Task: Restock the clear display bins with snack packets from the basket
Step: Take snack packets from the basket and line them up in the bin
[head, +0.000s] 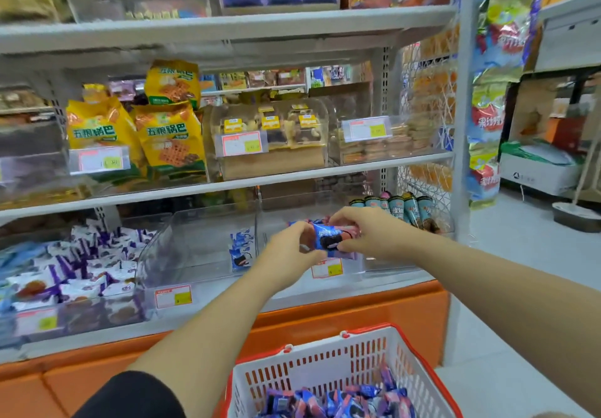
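Note:
Both hands hold a bunch of blue and pink snack packets over the front of a clear display bin on the lowest shelf. My left hand pinches the packets from the left, and my right hand grips them from the right and above. The neighbouring clear bin to the left holds two blue packets standing at its right wall. A white basket with a red rim sits at the bottom, with several blue and pink packets in it.
A bin of white and purple packets fills the lower left. Blue cone snacks stand behind the right bin. Yellow bags and clear boxes sit on the shelf above. An orange base runs below; a grey upright post bounds the right.

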